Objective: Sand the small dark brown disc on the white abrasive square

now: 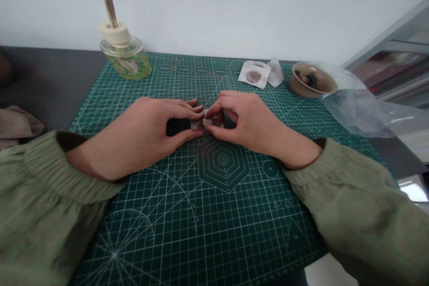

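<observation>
Low over the middle of the green cutting mat [221, 214], my two hands meet at a small white-and-brown paper sachet [208, 121]. My left hand [156, 120] holds its left side between thumb and fingertips. From the right, my right hand [243, 118] pinches the sachet with thumb and bent forefinger. Fingers cover most of it, so its full shape and contents are hidden. Behind my right hand lies a flat white square sachet [254, 74] with a round brown patch. Another pale sachet [275, 73] lies partly beneath or beside it; which, I cannot tell.
A reed diffuser bottle [129, 60] with yellow-green liquid stands at the back left. At the back right, a tan bowl [313, 81] holds dark bits, with clear plastic wrapping [362, 111] beside it. Brown cloth [20, 123] lies at far left. A white wall closes off the back.
</observation>
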A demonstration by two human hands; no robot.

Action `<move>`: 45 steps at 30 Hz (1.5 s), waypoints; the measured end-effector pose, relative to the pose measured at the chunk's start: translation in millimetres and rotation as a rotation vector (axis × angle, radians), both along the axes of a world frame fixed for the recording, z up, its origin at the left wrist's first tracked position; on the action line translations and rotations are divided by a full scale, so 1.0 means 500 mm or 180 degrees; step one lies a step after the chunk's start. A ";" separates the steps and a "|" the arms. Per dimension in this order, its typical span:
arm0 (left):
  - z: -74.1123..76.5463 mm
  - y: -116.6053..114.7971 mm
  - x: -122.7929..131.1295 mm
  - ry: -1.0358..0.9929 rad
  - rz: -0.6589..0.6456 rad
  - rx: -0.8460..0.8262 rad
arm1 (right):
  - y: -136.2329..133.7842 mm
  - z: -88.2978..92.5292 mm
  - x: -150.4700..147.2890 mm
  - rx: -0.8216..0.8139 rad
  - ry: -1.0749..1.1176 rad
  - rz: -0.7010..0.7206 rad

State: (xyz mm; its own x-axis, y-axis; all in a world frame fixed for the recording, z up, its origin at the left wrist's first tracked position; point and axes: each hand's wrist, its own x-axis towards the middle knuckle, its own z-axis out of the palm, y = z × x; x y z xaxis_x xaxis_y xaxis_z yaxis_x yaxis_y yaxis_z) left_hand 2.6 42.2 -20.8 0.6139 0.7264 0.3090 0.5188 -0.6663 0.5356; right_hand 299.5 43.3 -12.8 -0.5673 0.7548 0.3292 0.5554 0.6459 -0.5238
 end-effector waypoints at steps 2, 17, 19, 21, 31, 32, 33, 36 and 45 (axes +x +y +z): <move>0.000 -0.001 0.000 -0.0006 0.0015 -0.0001 | 0.000 0.000 0.003 -0.0050 0.0011 0.0206; 0.018 -0.019 0.008 -0.0062 0.0056 0.0369 | -0.009 0.024 0.006 -0.1266 0.1276 0.0000; 0.033 -0.032 0.014 -0.0290 0.0138 0.0547 | -0.008 0.026 0.003 -0.1506 0.1650 0.0187; 0.045 -0.044 0.019 -0.0439 0.0191 0.0668 | -0.007 0.024 0.001 -0.1748 0.1946 0.0412; 0.057 -0.066 0.030 -0.0695 0.0268 0.0805 | -0.010 0.018 -0.003 -0.1966 0.2233 0.0754; 0.057 -0.067 0.031 -0.0712 0.0267 0.0806 | -0.012 0.020 -0.002 -0.1882 0.2203 0.0717; 0.057 -0.067 0.032 -0.0727 0.0264 0.0804 | -0.014 0.023 -0.002 -0.1819 0.2166 0.0688; 0.054 -0.068 0.031 -0.0790 0.0260 0.0820 | -0.019 0.027 -0.002 -0.1716 0.2082 0.0604; 0.053 -0.069 0.027 -0.0720 0.0403 0.0725 | -0.025 0.027 -0.002 -0.1673 0.2152 0.0590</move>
State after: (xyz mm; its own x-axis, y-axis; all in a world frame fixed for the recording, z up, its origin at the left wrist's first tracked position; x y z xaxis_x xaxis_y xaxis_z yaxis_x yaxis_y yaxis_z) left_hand 16.2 7.6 5.5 0.4207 0.6892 0.5900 0.4901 -0.7199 0.4915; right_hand 298.3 30.6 0.5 -0.5048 0.8183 0.2747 -0.0718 0.2774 -0.9581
